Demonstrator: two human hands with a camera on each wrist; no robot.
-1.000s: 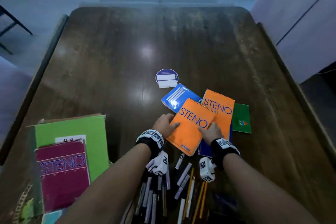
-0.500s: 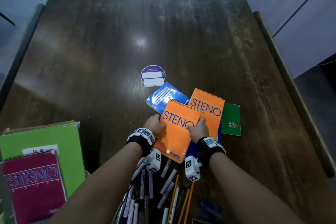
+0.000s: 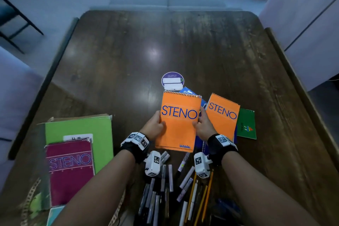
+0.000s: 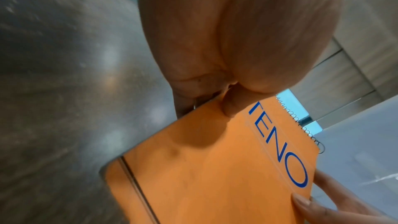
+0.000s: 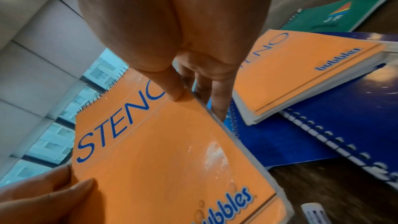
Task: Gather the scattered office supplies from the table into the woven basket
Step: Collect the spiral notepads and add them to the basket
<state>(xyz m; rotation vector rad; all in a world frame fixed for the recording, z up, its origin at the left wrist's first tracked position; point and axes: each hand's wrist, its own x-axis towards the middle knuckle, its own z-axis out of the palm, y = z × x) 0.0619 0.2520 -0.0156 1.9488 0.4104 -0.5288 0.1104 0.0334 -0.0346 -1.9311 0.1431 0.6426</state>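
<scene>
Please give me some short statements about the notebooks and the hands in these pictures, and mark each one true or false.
1. Both hands hold one orange STENO notebook. True: left hand and right hand each grip a side edge.
2. The second orange notebook is lifted too. False: it lies on a blue notebook.
3. The green notebook lies right of the orange ones. True.
4. Pens lie beyond the notebooks. False: they lie nearer the person.

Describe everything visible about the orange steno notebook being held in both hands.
The orange steno notebook has a glossy card cover with blue "STENO" lettering, a small "bubbles" logo at its near edge and a wire spiral along the far edge. It is closed and raised above the table, its far edge tilted up. The left hand grips its left edge, the right hand its right.
</scene>
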